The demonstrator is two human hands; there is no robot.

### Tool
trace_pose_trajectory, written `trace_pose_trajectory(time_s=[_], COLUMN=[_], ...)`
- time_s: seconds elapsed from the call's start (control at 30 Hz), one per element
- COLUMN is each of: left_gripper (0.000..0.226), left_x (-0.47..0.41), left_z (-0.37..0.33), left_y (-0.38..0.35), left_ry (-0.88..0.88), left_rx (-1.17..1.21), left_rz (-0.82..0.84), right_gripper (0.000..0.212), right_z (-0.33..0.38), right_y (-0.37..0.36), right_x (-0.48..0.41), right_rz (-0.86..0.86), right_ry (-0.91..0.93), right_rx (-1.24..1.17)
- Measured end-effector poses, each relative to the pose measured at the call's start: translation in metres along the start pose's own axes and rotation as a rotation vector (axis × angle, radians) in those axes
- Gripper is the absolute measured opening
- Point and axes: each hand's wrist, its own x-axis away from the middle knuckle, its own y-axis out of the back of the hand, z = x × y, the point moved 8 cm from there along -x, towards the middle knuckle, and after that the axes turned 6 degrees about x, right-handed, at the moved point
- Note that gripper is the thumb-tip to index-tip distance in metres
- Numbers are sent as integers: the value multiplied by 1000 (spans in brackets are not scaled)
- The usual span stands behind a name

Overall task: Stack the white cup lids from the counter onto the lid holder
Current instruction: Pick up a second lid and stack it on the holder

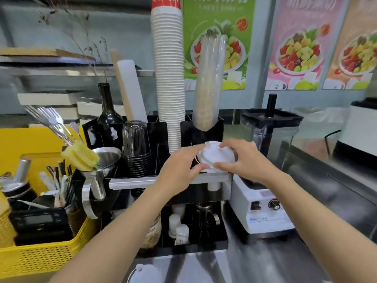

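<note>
— Head view: where are the lids (pixel 217 156)?

— Between both hands, over the right compartment of the black holder (pixel 221 127), just near of the clear cup sleeve (pixel 210 82). They sit tilted, top face toward the camera.

— How does the left hand (pixel 179 166) hold them?

— From the left. Its fingers (pixel 201 166) curl narrowly onto the near-left rim, and the thumb lies along the far-left edge. It is closed on the lids.

— And the right hand (pixel 242 158)?

— From the right. Its thumb presses the near rim, the other fingers arch over the far-right edge. It grips the lids too, so the white disc shows only in the gap between the two hands.

— Do the lids touch the holder?

— I cannot tell; the hands cover the underside.

— What stands around?

— A tall stack of white paper cups (pixel 168 78) just left of the lids, black cups (pixel 136 148) further left. A white blender base (pixel 259 209) stands to the right on the steel table (pixel 275 262). A yellow basket (pixel 40 256) with tools sits near left.

— Any more lids on the table?

— One white lid (pixel 143 273) lies at the near edge, well apart from both hands, blurred.
</note>
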Motion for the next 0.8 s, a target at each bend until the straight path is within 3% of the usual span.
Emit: trace_pose_trajectory(time_s=[0.33,0.5,0.8], left_gripper=[44,43,31], left_x=[-44,-44,-49], left_z=[34,47,63], left_y=[-21,-42,-79], left_ry=[45,48,-29], left_rx=[-128,-215,-459], left_rz=[64,188,454], right_gripper=[47,43,54], right_z=[-31,-38,-34], right_y=[-29,-53,-87], right_x=[-58,-66,-74], right_rz=[245,387,627], right_ry=[-33,14,18], right_rx=[170,268,440])
